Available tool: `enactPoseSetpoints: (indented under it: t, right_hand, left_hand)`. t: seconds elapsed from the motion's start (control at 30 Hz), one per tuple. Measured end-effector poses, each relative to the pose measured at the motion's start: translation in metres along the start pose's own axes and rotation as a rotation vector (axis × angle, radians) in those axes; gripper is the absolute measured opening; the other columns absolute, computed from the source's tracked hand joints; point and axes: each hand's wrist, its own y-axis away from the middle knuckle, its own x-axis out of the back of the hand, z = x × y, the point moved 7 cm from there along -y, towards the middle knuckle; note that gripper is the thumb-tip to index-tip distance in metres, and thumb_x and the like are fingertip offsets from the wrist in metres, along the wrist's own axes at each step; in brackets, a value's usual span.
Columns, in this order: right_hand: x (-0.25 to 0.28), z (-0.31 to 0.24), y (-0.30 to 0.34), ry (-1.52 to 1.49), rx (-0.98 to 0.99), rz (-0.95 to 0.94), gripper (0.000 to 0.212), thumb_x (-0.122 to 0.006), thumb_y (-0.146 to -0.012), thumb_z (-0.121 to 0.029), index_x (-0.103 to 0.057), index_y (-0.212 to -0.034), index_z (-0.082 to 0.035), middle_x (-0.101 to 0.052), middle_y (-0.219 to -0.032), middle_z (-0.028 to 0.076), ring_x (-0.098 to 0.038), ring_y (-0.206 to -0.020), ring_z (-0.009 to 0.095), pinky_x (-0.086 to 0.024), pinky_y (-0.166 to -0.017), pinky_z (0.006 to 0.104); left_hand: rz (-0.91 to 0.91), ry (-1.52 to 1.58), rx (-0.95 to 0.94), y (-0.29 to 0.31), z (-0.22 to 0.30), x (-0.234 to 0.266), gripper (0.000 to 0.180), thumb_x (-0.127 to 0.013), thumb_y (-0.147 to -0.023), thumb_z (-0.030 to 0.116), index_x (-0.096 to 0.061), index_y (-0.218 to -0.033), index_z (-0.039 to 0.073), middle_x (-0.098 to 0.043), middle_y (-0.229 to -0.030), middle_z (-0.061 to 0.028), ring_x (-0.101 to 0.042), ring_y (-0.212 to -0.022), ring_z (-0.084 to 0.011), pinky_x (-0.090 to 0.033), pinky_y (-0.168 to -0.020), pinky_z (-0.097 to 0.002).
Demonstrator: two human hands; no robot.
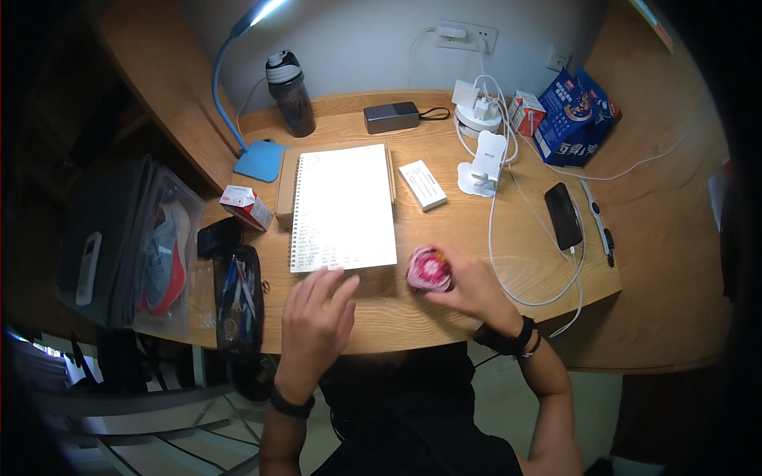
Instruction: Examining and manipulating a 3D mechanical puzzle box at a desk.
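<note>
My right hand (468, 285) is closed round a small roundish object (430, 270), pink and red with a pale centre, near the front of the wooden desk (432, 321). What kind of object it is, I cannot make out. Just below the near edge of a spiral notebook (345, 202), my left hand (313, 329) hovers or rests with nothing in it, fingers spread. The notebook has a white page with handwriting low on it, and it lies on a brown cardboard piece (286, 194). Beyond my right hand is a flat white box (423, 186).
To the left are an open pencil case (240, 305), a red-and-white carton (245, 208) and a clear box with a shoe (171, 254). A bottle (292, 99), blue lamp (260, 161) and dark speaker-like block (391, 117) stand behind. Right lie a phone (563, 216), watch (595, 210) and white cable (524, 300).
</note>
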Motion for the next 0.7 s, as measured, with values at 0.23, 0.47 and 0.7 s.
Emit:
enactPoseSetpoints:
  t: [0.23,0.47,0.7]
  right_hand:
    - [0.032,0.06,-0.01,0.069,-0.16,0.256,0.073,-0.087,-0.074,-0.036,-0.059,-0.134,-0.005,-0.067,-0.118,0.018,-0.068,-0.107,0.038,-0.056,-0.089,0.046]
    - [0.063,0.031,0.016,0.132,-0.097,0.494,0.067,-0.085,-0.081,-0.03,-0.058,-0.137,-0.003,-0.068,-0.119,0.016,-0.068,-0.106,0.036,-0.056,-0.088,0.0446]
    - [-0.024,-0.033,0.1,-0.828,-0.225,-0.207,0.039,-0.072,-0.099,-0.022,-0.063,-0.13,0.0,-0.072,-0.095,0.003,-0.06,-0.077,0.008,-0.049,-0.073,0.0237]
  left_hand:
    - [-0.084,-0.179,0.061,-0.042,-0.022,-0.057,0.048,-0.076,-0.084,0.002,-0.063,-0.13,0.005,-0.058,-0.143,-0.0214,-0.052,-0.138,-0.0406,-0.045,-0.113,-0.05]
    - [0.064,-0.279,-0.133,-0.031,-0.001,-0.036,0.036,-0.065,-0.089,-0.004,-0.067,-0.125,0.0,-0.073,-0.123,-0.0176,-0.071,-0.115,-0.0338,-0.06,-0.092,-0.0381]
    - [0.048,-0.154,-0.179,0.064,0.048,-0.008,0.027,-0.064,-0.091,0.001,-0.075,-0.116,0.001,-0.077,-0.113,-0.014,-0.076,-0.104,-0.0311,-0.061,-0.071,-0.0322]
